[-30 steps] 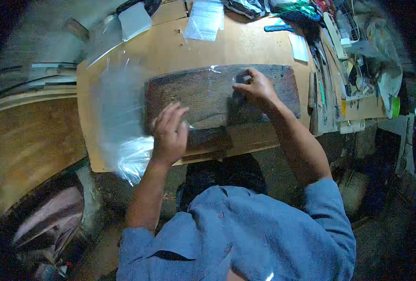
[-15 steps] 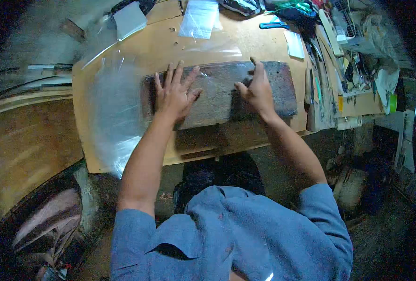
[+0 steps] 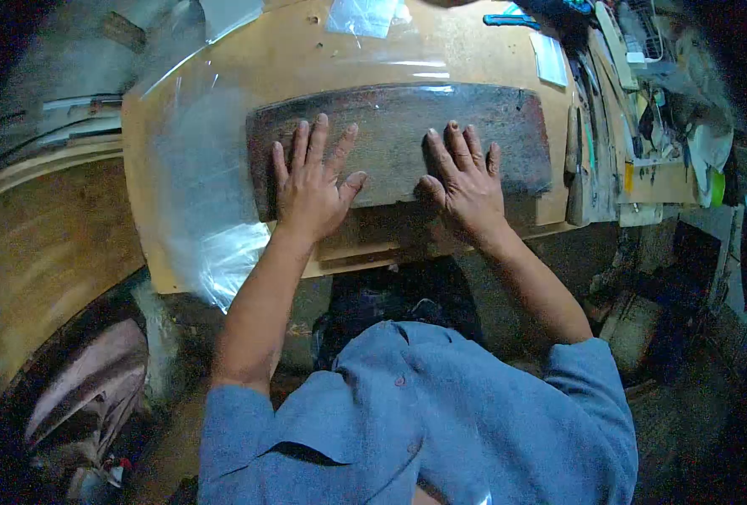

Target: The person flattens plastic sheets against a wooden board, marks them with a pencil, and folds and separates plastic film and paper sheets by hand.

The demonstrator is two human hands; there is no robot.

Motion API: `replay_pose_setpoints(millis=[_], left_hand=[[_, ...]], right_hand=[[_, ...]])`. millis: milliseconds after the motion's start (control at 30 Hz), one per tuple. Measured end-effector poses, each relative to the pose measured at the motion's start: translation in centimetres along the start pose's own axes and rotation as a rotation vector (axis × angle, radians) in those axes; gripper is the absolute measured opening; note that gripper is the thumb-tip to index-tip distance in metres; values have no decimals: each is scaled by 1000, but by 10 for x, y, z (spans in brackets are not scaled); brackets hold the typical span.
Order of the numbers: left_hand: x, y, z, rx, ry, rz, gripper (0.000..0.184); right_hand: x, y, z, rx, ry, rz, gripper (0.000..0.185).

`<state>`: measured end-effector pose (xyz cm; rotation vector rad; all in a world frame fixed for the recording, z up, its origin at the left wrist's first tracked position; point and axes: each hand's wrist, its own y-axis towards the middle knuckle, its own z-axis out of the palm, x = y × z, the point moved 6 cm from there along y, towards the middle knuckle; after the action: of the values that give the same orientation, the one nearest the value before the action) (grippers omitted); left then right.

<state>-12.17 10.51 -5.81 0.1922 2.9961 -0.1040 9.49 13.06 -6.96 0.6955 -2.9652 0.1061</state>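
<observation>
A dark, worn wooden board (image 3: 390, 126) lies across the table near its front edge. My left hand (image 3: 313, 189) rests on the board's left part, fingers spread and pointing away from me. On the right part lies my right hand (image 3: 467, 189), its fingers apart and flat. Neither hand holds anything. Clear plastic sheeting (image 3: 209, 177) spreads over the table to the left of the board, with a shiny crumpled corner at the front. Some clear film also shows along the board's far edge.
The light wooden table (image 3: 289, 50) carries a blue cutter knife (image 3: 510, 20), a white paper pad (image 3: 550, 61) and a plastic bag (image 3: 360, 17) at the back. Long tools (image 3: 574, 151) and a cluttered tray (image 3: 659, 172) stand at the right. A curved wooden panel (image 3: 53, 244) is at the left.
My left hand has moved forward onto the board and lies flat. My right hand has opened from a pinch and come down flat. The clear film near the board's far edge has spread out.
</observation>
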Motion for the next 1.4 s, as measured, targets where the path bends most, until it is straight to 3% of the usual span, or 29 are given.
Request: replay_pose_setpoints(millis=[700, 1400], left_hand=[[-12, -36, 1, 106, -32, -48, 65], [0, -18, 2, -52, -27, -107, 63]], right_hand=[[-1, -11, -2, -36, 23, -24, 65], [-14, 13, 0, -153, -41, 66, 64]])
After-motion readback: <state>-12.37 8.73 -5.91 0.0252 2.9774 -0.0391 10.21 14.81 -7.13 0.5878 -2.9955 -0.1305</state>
